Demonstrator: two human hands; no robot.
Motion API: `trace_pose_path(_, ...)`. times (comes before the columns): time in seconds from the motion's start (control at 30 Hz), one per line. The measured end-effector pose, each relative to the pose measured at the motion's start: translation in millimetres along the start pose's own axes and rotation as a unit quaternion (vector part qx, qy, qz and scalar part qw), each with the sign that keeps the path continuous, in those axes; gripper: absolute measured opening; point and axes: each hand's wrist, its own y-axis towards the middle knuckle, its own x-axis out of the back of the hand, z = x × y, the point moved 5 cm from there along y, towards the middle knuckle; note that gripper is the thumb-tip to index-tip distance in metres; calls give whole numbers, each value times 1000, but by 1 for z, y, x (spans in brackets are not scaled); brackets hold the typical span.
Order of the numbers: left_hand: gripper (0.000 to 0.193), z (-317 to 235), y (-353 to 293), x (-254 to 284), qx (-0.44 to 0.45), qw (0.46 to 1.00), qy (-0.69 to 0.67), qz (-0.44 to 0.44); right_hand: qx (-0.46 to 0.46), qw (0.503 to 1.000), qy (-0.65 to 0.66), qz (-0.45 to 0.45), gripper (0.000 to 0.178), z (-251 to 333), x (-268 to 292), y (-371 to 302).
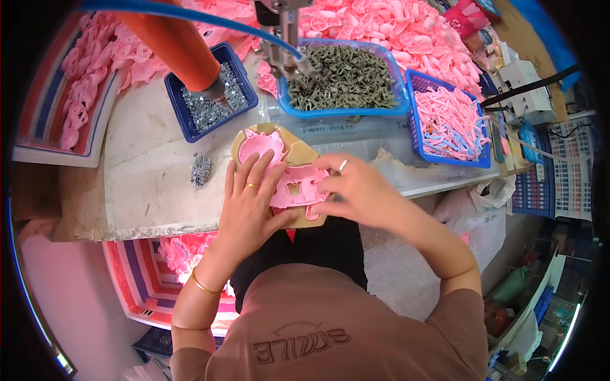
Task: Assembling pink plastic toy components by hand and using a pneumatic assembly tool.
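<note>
A pink plastic toy part (pixel 305 184), with a square opening and an animal-head-shaped end, lies in a tan holder (pixel 298 147) at the table's front edge. Across its left half rests my left hand (pixel 253 190), open, fingers spread and the thumb near the lower edge. My right hand (pixel 356 190) is closed at the part's right end, its bent fingers and thumb gripping the rim there. Whether a smaller piece sits under those fingertips is hidden.
An orange power screwdriver (pixel 171 47) hangs over a dark blue tray (pixel 181 120) of small screws. Behind the holder are a metal machine head (pixel 277 38), a blue tub (pixel 343 113) of grey-green clips and a blue basket (pixel 416 136) of pink and blue sticks. Pink parts (pixel 406 38) heap behind.
</note>
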Motion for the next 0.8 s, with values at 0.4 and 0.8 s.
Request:
trace_pose_path(0.4, 58, -6, 8, 4, -7, 1000, -22, -7, -141, 973, -128, -132, 14, -163, 53, 76)
trace_pose_path(0.8, 43, -16, 40, 13, -62, 994, -56, -66, -209, 963, 52, -164, 21, -148, 84, 56)
